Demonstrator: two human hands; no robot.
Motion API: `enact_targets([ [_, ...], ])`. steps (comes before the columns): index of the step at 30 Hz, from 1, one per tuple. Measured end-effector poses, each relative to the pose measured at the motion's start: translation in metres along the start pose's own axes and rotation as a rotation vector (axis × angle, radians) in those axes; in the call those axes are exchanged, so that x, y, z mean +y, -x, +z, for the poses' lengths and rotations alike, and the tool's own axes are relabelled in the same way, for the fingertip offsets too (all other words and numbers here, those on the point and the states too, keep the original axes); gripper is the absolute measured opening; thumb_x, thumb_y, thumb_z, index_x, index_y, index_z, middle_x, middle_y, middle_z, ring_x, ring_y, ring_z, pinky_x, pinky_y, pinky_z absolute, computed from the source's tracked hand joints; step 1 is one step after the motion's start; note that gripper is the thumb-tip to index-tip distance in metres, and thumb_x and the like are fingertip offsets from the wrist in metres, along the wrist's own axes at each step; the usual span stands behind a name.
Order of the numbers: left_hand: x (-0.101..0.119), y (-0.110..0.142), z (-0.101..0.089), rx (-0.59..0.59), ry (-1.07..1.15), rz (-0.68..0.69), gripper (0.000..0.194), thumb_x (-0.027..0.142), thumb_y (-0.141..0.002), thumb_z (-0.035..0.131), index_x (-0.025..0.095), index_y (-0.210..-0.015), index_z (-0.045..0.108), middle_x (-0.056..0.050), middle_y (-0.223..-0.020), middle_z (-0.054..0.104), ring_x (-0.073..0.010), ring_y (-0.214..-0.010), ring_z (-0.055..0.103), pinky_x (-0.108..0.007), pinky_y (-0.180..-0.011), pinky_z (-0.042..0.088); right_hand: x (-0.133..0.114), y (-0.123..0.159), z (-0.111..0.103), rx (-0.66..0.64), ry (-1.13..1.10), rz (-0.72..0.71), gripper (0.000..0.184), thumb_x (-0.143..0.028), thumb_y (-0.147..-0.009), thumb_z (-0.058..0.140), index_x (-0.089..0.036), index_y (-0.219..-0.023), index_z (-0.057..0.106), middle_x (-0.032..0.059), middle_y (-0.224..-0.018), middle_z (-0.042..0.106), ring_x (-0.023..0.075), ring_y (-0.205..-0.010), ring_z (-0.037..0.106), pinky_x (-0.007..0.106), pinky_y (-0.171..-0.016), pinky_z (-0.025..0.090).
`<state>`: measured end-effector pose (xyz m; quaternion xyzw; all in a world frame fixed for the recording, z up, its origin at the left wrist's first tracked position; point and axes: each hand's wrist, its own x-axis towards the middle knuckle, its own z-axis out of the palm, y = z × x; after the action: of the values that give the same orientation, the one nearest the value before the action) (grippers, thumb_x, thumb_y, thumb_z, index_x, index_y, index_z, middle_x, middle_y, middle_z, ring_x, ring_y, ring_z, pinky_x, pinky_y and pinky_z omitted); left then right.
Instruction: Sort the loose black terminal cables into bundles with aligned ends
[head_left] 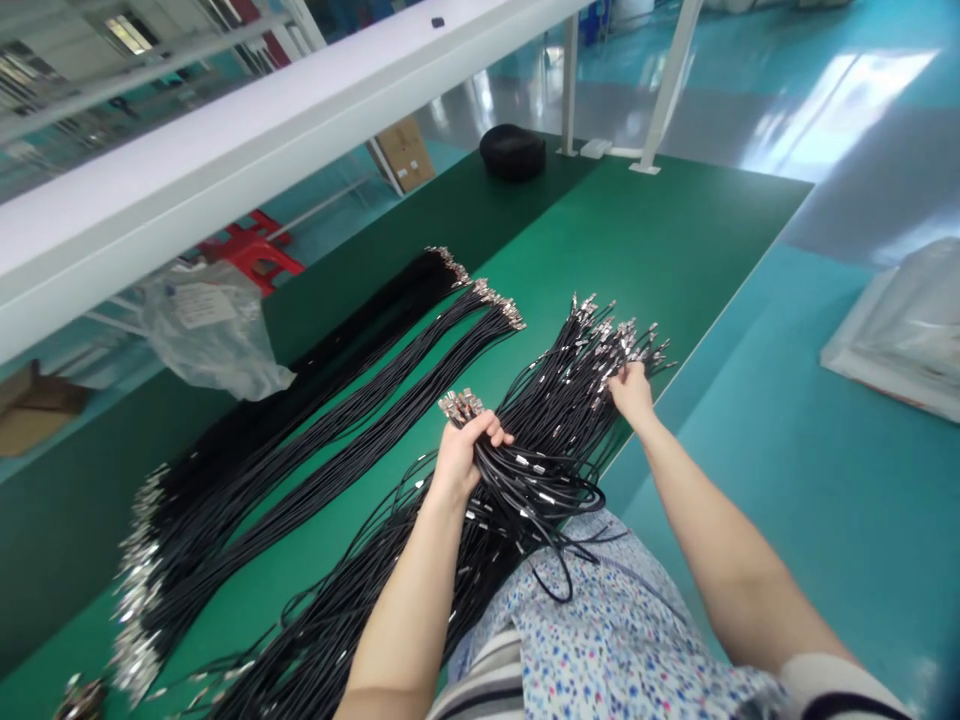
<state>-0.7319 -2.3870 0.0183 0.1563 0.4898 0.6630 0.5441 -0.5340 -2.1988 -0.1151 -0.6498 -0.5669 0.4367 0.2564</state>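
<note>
Green tabletop [675,240] edge beside right hand [632,392]

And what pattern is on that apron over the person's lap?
Small flecks of blue and red scattered over a pale apron; the head view shows it best.

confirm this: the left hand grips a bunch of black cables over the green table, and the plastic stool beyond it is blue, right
Not quite: the head view shows that the plastic stool is red. The left hand does grip a bunch of black cables over the green table.
</note>
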Motion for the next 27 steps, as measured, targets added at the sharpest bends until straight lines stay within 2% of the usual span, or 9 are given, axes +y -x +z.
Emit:
enact_targets([
  [3,-0.001,0.006,0.001,0.001,0.007,0.019,0.028,0.024,-0.066,0.065,0.013,-0.055,0.042,0.004,-0.05,0.04,-0.0066,-0.045,0.042,-0.028,-0.056,0.046,-0.001,-0.01,-0.001,0.084,0.104,0.093,0.014,-0.02,-0.066,0.053,-0.017,-0.078,0.047,0.0109,-0.084,0.059,0.025,-0.092,0.055,0.038,-0.081,0.041],
  [8,-0.004,0.016,0.003,0.001,0.008,0.045,0.028,0.024,-0.065,0.066,0.014,-0.054,0.042,0.004,-0.05,0.04,-0.0071,-0.045,0.042,-0.029,-0.056,0.044,-0.011,-0.019,-0.009,0.067,0.111,0.139,0.008,-0.015,-0.06,0.055,-0.017,-0.059,0.047,0.0113,-0.072,0.058,0.0277,-0.089,0.054,0.039,-0.081,0.039],
  [11,-0.006,0.02,0.003,-0.003,-0.005,0.057,0.028,0.025,-0.065,0.065,0.013,-0.054,0.042,0.004,-0.05,0.04,-0.0069,-0.045,0.043,-0.028,-0.056,0.044,-0.025,-0.002,-0.019,0.055,0.014,0.082,0.007,-0.015,-0.064,0.051,-0.017,-0.07,0.048,0.0076,-0.07,0.056,0.0233,-0.083,0.055,0.036,-0.077,0.041],
  [13,-0.007,0.022,0.003,-0.014,-0.017,0.061,0.027,0.025,-0.066,0.064,0.013,-0.055,0.043,0.004,-0.05,0.041,-0.0068,-0.045,0.043,-0.028,-0.055,0.044,-0.039,0.024,-0.025,0.017,-0.075,0.023,0.016,-0.018,-0.07,0.044,-0.018,-0.086,0.047,0.0032,-0.068,0.054,0.0174,-0.071,0.055,0.032,-0.068,0.044],
  [16,-0.005,0.025,0.006,-0.073,-0.058,0.06,0.025,0.024,-0.066,0.064,0.014,-0.058,0.043,0.003,-0.05,0.045,-0.0073,-0.044,0.044,-0.028,-0.054,0.043,-0.062,0.077,-0.032,-0.183,-0.319,-0.149,0.027,-0.025,-0.076,0.038,-0.022,-0.103,0.043,-0.0032,-0.063,0.045,0.0111,-0.052,0.045,0.026,-0.053,0.042],
  [18,0.001,0.03,0.011,-0.117,-0.087,0.073,0.02,0.023,-0.065,0.065,0.013,-0.066,0.047,0.003,-0.05,0.047,-0.0069,-0.042,0.043,-0.027,-0.051,0.043,-0.075,0.114,-0.034,-0.432,-0.54,-0.323,0.026,-0.031,-0.078,0.041,-0.021,-0.101,0.047,-0.0041,-0.06,0.038,0.0103,-0.049,0.039,0.025,-0.049,0.039],
  [20,0.008,0.038,0.017,-0.134,-0.125,0.12,0.02,0.022,-0.065,0.066,0.013,-0.076,0.051,0.005,-0.049,0.047,-0.0061,-0.038,0.04,-0.026,-0.047,0.041,-0.083,0.143,-0.036,-0.62,-0.608,-0.486,0.023,-0.034,-0.081,0.042,-0.019,-0.095,0.052,-0.0027,-0.06,0.038,0.011,-0.053,0.04,0.026,-0.052,0.039],
  [22,0.016,0.049,0.022,-0.118,-0.167,0.187,0.023,0.023,-0.064,0.067,0.013,-0.08,0.053,0.006,-0.047,0.045,-0.0056,-0.036,0.038,-0.024,-0.043,0.039,-0.087,0.162,-0.034,-0.653,-0.46,-0.62,0.023,-0.035,-0.084,0.042,-0.018,-0.093,0.055,0.0005,-0.066,0.045,0.0119,-0.059,0.044,0.027,-0.057,0.04],
  [27,0.021,0.073,0.029,-0.088,-0.223,0.291,0.031,0.022,-0.062,0.07,0.013,-0.088,0.057,0.006,-0.05,0.046,-0.0042,-0.035,0.037,-0.023,-0.041,0.037,-0.087,0.185,-0.019,-0.563,-0.123,-0.881,0.025,-0.03,-0.088,0.036,-0.019,-0.098,0.056,0.0044,-0.075,0.053,0.0146,-0.065,0.05,0.029,-0.064,0.042],
])
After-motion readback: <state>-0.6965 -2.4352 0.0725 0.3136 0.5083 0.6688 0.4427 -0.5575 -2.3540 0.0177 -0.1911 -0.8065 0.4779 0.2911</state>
